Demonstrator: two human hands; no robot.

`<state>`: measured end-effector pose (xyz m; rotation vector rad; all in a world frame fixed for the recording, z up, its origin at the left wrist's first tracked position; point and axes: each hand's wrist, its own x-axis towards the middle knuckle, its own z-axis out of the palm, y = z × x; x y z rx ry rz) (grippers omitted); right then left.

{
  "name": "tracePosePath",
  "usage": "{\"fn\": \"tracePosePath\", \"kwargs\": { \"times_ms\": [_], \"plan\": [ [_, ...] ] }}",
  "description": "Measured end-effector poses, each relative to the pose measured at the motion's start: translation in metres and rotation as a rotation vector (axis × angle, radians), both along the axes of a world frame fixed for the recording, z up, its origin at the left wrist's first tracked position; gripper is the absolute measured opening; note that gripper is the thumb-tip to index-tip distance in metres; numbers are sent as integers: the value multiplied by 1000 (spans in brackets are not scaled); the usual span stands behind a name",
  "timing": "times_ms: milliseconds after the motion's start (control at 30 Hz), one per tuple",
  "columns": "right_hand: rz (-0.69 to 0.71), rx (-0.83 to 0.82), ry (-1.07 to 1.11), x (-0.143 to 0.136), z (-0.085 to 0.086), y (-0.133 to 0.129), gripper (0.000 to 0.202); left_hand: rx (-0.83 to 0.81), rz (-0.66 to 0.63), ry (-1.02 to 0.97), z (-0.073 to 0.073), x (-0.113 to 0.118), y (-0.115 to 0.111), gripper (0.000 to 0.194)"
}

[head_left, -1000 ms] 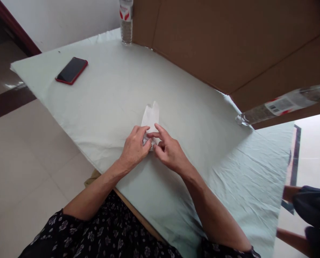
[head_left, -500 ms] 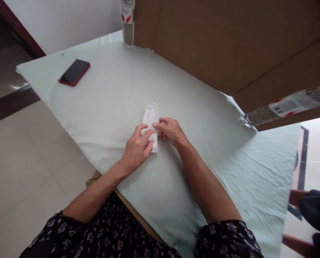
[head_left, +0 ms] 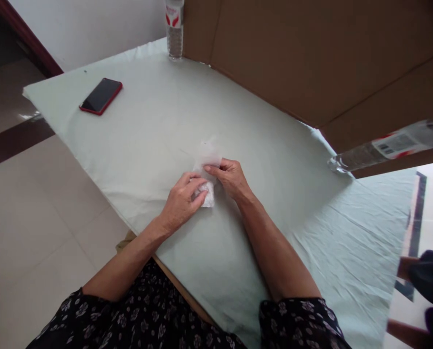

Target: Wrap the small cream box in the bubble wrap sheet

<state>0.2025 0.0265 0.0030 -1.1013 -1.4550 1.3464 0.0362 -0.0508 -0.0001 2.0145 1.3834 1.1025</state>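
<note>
A thin white wrapper (head_left: 208, 154), slightly see-through at its far end, stretches between my hands over the cloth-covered table. Its near end is a thicker, crinkled white bundle (head_left: 208, 198); what is inside, if anything, cannot be made out. My left hand (head_left: 183, 201) is closed on this near end, thumb and fingers curled at its left side. With thumb and fingers pinched together, my right hand (head_left: 231, 178) grips the wrapper's right edge, a little farther from me.
A phone in a red case (head_left: 101, 96) lies at the far left of the pale green tablecloth (head_left: 147, 131). Brown cardboard (head_left: 292, 53) stands at the back right, with a clear bottle (head_left: 174, 36) at its left end and another bottle (head_left: 391, 145) at its right. Someone's legs show at the right edge.
The wrapper's far part has been spread wider and looks thinner, while its near end is now bunched. My right hand's pinch stays on the edge; my left fingers have closed in on the bundle.
</note>
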Motion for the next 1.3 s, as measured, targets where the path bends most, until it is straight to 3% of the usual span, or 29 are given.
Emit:
{"fn": "tracePosePath", "kwargs": {
  "times_ms": [100,200,300,500,600,700,967,1133,1233,1300],
  "plan": [
    [93,81,-11,4,8,-11,23,-30,161,-14,-3,1,-4,35],
    [160,182,-60,8,13,-25,23,-55,215,-9,-5,1,-4,55],
    [149,315,-127,11,10,-39,17,-52,158,0,-5,-2,-3,61],
    [151,539,-353,20,-1,-60,31,-86,46,-9,0,-10,-2,21],
    [191,631,-388,26,-6,-68,38,-110,26,-3,1,-12,-3,17],
    [211,713,-472,28,-13,-72,53,-105,-29,13,2,-17,-3,18],
    [146,817,-502,23,-30,-72,50,-25,-302,127,5,-50,-9,48],
    [124,746,-434,22,-27,-69,49,7,-289,88,-1,-44,0,35],
    [135,553,-325,21,-15,-67,37,-47,-252,-47,2,-37,5,29],
    [179,342,-239,19,-5,-67,31,-177,-198,-144,8,-35,6,23]
  ]
}}
